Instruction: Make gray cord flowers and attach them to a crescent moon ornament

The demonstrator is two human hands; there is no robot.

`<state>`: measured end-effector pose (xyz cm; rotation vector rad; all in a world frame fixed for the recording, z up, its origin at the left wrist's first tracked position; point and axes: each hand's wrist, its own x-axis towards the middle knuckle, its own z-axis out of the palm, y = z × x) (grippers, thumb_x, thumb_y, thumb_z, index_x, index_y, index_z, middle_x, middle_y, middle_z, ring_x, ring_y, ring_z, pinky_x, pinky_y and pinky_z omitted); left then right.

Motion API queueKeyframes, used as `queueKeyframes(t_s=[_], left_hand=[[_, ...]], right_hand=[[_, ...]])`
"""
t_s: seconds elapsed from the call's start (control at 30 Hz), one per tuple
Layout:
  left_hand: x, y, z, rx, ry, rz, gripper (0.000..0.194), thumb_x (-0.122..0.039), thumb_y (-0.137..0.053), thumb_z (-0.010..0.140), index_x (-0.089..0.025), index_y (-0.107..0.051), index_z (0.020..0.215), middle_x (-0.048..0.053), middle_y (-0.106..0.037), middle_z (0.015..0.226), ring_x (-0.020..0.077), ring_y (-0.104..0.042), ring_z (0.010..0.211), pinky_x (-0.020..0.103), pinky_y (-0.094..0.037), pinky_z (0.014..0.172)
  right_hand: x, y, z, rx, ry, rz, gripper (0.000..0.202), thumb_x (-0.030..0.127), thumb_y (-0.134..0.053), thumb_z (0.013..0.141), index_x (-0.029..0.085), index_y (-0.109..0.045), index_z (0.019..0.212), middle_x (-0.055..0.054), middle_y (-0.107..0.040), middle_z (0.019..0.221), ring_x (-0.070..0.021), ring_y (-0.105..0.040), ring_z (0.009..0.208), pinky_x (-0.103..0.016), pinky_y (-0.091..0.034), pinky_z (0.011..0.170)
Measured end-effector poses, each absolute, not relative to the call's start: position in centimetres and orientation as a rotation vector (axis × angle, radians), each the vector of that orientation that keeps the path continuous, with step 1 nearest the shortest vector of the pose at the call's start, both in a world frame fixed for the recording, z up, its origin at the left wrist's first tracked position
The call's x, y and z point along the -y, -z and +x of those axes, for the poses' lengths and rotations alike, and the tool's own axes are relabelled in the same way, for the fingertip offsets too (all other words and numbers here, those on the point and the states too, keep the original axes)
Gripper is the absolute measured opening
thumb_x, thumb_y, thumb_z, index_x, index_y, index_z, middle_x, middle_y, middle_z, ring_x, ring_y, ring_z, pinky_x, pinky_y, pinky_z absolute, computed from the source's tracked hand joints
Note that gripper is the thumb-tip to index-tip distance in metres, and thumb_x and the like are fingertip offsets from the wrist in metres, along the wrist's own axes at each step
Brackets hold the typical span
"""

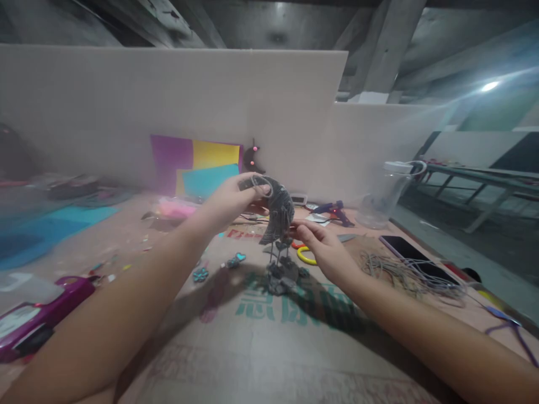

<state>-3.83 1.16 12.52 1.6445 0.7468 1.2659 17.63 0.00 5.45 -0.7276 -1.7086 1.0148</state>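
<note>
A dark grey yarn-wrapped crescent (278, 210) is held up over the middle of the table. My left hand (242, 196) grips its upper end, fingers closed around it, with a loop of grey cord at the fingertips. At the crescent's right edge, the thumb and fingers of my right hand (314, 238) are pinched together; whether they hold the edge or a strand is too blurred to tell. Below the crescent hang dark flower-like pieces (281, 275) on thin stems or strands. Small teal-and-dark flower pieces (201, 274) lie on the table to the left.
Behind my right hand are yellow-handled scissors (306, 256) and a glue gun (334, 212). Tangled grey cord (396, 272) lies by a phone (415, 258) and a clear cup (381, 196). A purple tool (63, 306) sits at left; coloured sheets (172, 163) lean against the white partition (168, 90).
</note>
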Motion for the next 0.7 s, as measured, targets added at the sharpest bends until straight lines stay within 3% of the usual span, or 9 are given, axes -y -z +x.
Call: queueKeyframes(t_s=[0.17, 0.3, 0.47, 0.6, 0.7], left_hand=[[-1.0, -12.4, -3.6, -0.751, -1.244, 1.644, 0.026, -0.036, -0.076, 0.08, -0.014, -0.066, 0.091, 0.004, -0.07, 0.085, 0.0149, -0.068, 0.074, 0.028, -0.057, 0.071], [-1.1, -12.4, -4.1, -0.789, -1.289, 1.696, 0.025, -0.034, -0.074, 0.081, -0.014, -0.066, 0.093, 0.006, -0.071, 0.088, 0.0166, -0.069, 0.077, 0.028, -0.057, 0.071], [-1.1, -12.5, -4.4, -0.782, -1.343, 1.73, 0.023, -0.034, -0.071, 0.084, -0.015, -0.066, 0.095, 0.007, -0.071, 0.092, 0.0196, -0.07, 0.084, 0.03, -0.058, 0.074], [-0.9, -12.5, -4.1, -0.767, -1.342, 1.744, 0.02, -0.031, -0.071, 0.083, -0.015, -0.066, 0.093, 0.007, -0.071, 0.09, 0.0188, -0.07, 0.08, 0.03, -0.058, 0.072], [-1.0, -12.4, -4.0, -0.784, -1.35, 1.757, 0.02, -0.03, -0.071, 0.082, -0.015, -0.065, 0.094, 0.007, -0.071, 0.09, 0.0189, -0.07, 0.079, 0.03, -0.058, 0.071]], right_hand=[[0.0, -5.5, 17.7, 1.728, -0.988, -0.726, 0.044, 0.06, -0.065, 0.085, 0.021, -0.076, 0.101, -0.007, -0.076, 0.103, -0.0221, -0.07, 0.102, -0.038, -0.054, 0.095], [-0.4, -5.5, 17.9, 1.752, -1.063, -0.715, 0.047, 0.06, -0.062, 0.088, 0.019, -0.072, 0.109, -0.009, -0.075, 0.106, -0.0217, -0.071, 0.099, -0.039, -0.056, 0.092], [-0.2, -5.0, 17.7, 1.825, -1.195, -0.626, 0.062, 0.06, -0.066, 0.085, 0.025, -0.058, 0.136, -0.011, -0.062, 0.137, -0.0259, -0.058, 0.128, -0.044, -0.048, 0.106], [0.0, -3.9, 17.5, 1.96, -1.379, -0.622, 0.061, 0.065, -0.057, 0.089, 0.022, -0.061, 0.132, -0.013, -0.061, 0.138, -0.0265, -0.052, 0.134, -0.046, -0.038, 0.114], [-0.3, -2.7, 17.4, 1.847, -1.627, -0.682, 0.066, 0.069, -0.053, 0.089, 0.02, -0.058, 0.133, -0.016, -0.06, 0.139, -0.0265, -0.056, 0.13, -0.045, -0.044, 0.108]])
